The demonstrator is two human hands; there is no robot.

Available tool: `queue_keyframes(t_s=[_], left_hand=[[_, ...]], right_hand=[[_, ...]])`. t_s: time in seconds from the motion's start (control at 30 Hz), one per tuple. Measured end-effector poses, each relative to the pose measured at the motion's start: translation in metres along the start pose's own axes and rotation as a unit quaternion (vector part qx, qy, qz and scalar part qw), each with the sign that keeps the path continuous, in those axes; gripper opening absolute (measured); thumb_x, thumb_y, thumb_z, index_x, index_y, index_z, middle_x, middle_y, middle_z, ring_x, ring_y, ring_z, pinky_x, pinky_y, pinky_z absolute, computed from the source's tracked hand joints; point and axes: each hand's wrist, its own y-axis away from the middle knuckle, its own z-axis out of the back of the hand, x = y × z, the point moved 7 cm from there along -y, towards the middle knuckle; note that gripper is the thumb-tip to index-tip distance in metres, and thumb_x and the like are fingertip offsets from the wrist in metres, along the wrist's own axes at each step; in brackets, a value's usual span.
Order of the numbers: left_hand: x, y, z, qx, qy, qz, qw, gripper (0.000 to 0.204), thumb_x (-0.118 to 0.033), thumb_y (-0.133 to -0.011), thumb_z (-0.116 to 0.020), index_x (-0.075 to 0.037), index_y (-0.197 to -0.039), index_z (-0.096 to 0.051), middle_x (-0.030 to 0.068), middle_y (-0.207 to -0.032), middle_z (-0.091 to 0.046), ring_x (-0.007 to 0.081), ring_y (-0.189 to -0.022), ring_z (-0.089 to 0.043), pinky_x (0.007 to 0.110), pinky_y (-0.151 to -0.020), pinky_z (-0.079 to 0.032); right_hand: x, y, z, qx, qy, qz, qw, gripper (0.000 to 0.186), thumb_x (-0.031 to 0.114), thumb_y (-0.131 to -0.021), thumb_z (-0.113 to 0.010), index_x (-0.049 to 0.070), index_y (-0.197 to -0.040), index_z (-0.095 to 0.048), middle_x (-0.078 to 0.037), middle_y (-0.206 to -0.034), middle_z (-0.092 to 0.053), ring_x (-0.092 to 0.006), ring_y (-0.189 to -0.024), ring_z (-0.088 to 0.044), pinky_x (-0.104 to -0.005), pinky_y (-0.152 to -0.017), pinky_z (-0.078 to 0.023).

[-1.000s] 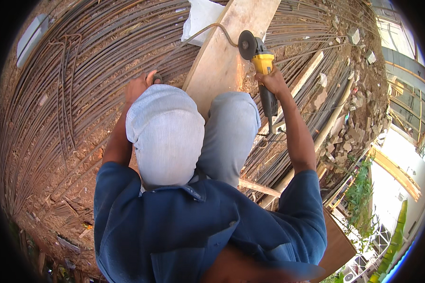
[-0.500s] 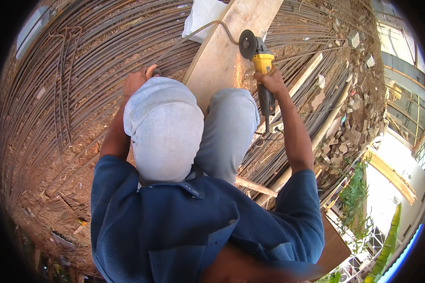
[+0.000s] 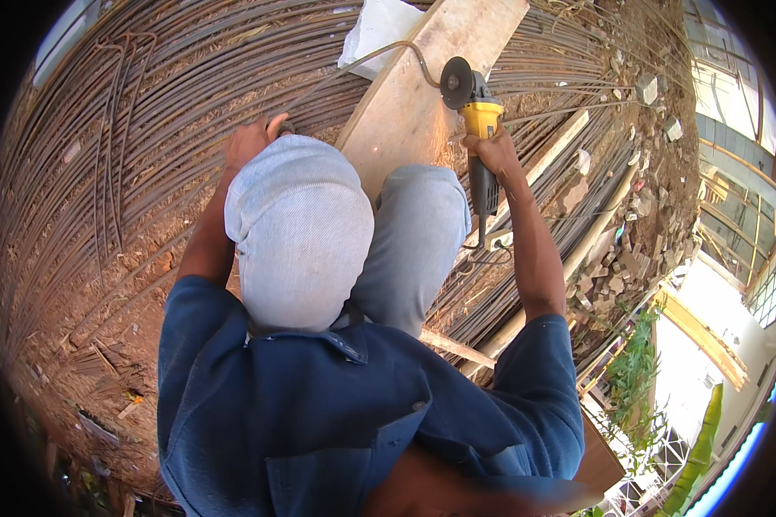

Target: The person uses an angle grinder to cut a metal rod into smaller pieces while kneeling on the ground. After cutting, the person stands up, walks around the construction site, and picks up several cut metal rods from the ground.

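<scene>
My right hand is closed round a yellow-and-black angle grinder, held upright in the picture. Its disc touches or nearly touches a bent steel bar lying over a long wooden board, and orange sparks spray below it. My left hand is closed just beyond my raised left knee, on something dark that I cannot make out, partly hidden by the knee. My right leg is bent beside it, at the board's near end.
Long rusty steel bars cover the ground. A white block lies beside the board. Timber strips, broken pavers and rubble lie to the right, near plants and a pale building.
The spray of sparks below the disc has grown more visible since a second ago. My left hand and knee sit slightly higher in the picture, and the view has shifted slightly. The grip on the grinder is unchanged.
</scene>
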Motion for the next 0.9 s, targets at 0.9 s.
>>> queue_keyframes(t_s=[0.9], left_hand=[[0.000,-0.001,-0.001,0.032,-0.045,0.031,0.998,0.059,-0.061,-0.082,-0.063,-0.004,-0.096,-0.068,0.0217,-0.085,-0.069,0.0396,-0.087,-0.066,0.048,-0.077,-0.051]], right_hand=[[0.007,0.004,-0.004,0.014,0.001,0.016,1.000,0.037,0.014,-0.069,-0.069,0.000,-0.102,-0.060,-0.007,-0.084,-0.065,-0.0162,-0.073,-0.060,-0.0306,-0.066,-0.048]])
